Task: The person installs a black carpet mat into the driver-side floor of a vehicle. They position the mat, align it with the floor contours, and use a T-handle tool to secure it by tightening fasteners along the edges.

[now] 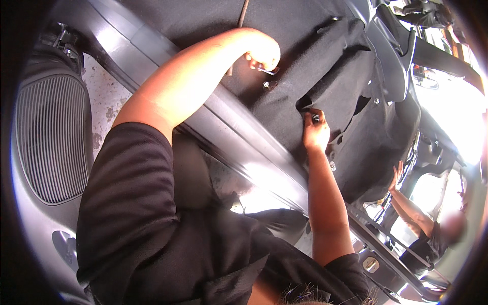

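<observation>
I lean into a car's stripped cabin over the black floor carpet [305,46]. My left hand [263,51] is closed around a small metal tool [267,68], held just above a metal bolt [269,85] that pokes up from the carpet. My right hand [315,133] pinches the edge of a raised carpet flap [330,107] beside a cut-out, lower right of the left hand. My black sleeves fill the lower part of the picture.
A grey door sill [239,137] runs diagonally under my arms. An open door panel with a ribbed speaker grille [51,137] stands at left. Another person's raised hand [395,178] reaches into the far side of the cabin at right.
</observation>
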`<state>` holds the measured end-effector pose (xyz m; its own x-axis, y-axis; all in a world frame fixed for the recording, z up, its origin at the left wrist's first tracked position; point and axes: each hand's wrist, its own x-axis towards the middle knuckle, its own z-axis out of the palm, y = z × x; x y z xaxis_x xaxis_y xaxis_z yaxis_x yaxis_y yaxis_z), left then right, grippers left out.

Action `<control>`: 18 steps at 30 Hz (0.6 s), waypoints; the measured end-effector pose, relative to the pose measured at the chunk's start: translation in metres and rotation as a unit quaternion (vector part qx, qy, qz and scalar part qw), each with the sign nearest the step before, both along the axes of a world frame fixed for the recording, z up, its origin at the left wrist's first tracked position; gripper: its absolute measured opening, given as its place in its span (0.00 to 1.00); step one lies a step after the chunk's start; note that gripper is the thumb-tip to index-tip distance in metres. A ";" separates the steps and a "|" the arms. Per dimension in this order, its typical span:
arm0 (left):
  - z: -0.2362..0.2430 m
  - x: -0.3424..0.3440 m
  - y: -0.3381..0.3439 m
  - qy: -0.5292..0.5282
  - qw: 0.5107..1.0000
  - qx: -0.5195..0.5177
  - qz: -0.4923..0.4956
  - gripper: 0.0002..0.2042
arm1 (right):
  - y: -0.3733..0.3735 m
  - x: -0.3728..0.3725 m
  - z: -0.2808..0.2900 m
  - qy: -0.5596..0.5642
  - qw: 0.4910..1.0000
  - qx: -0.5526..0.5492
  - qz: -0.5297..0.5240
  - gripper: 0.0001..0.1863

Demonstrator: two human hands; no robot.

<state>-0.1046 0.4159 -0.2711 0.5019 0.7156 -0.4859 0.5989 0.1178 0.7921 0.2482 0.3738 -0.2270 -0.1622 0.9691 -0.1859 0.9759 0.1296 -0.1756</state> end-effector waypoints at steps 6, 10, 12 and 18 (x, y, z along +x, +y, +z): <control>0.001 0.002 -0.009 -0.028 0.999 0.034 0.013 0.08 | -0.001 0.001 -0.001 0.002 1.000 0.016 0.013 0.14; 0.014 0.009 -0.018 0.076 0.984 0.157 -0.038 0.07 | -0.001 0.003 -0.003 0.004 1.000 0.013 0.010 0.14; 0.017 0.011 -0.019 0.127 0.963 0.230 -0.062 0.08 | 0.000 0.002 -0.002 0.003 1.000 0.008 0.005 0.14; 0.004 0.006 -0.016 0.005 0.977 0.210 -0.037 0.07 | -0.001 0.001 0.000 0.003 1.000 0.009 0.003 0.14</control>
